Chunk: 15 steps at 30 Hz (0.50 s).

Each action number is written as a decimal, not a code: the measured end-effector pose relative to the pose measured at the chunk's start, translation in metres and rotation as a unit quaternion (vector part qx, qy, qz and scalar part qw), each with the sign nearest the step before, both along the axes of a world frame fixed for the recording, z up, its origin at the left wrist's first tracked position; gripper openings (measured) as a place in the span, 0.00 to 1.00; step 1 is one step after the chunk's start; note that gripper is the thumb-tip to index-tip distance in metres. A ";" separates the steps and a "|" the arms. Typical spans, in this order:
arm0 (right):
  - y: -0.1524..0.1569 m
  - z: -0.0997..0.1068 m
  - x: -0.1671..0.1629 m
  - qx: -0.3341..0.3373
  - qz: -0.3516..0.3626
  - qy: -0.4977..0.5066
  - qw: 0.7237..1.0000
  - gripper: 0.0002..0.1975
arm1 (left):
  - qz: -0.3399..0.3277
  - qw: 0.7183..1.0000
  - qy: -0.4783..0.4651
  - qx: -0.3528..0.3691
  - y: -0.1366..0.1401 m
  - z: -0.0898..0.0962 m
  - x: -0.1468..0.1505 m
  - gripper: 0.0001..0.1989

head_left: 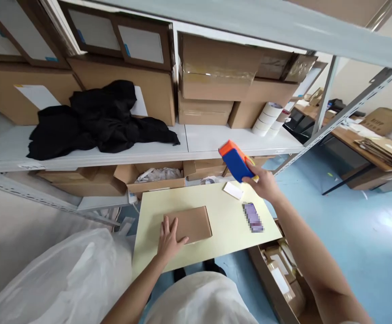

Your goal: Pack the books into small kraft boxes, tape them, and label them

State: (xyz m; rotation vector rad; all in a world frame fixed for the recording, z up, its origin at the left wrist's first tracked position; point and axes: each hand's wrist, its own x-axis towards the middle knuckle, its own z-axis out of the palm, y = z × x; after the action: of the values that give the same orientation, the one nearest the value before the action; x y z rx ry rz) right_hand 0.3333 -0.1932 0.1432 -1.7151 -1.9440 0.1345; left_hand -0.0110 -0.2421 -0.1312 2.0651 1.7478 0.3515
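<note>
- L hand, btm ctr of frame: fingers spread, palm-down on the L part of the brown cardboard box.
- Box sits near ctr of frame, a bit low, lying flat on the pale yellow table.
- R hand, R of ctr: fingers closed round the near end of a blue/orange handheld tool (looks like a tape dispenser), held up w/ its orange end pointing upper L, apart from the box.
- Small white card on table, just below the tool in frame; phone, pixelated, lies R of the box.
- Shelf across upper half: black cloth upper L, white tape rolls upper R.
- Lower L: clear plastic bag.
- Lower R: open carton on the floor w/ small pkgs inside.
</note>
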 end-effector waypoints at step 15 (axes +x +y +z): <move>0.223 -0.012 0.026 -0.048 0.024 -0.186 0.981 0.28 | 0.019 0.998 -0.057 -0.006 0.002 0.000 0.027 0.43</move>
State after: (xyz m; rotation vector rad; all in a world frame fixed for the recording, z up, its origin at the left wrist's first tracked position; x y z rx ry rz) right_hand 0.3596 0.0299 0.1316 -1.8615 -2.2793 -0.0847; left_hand 0.0159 -0.2401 -0.1313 1.9648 1.7200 0.4604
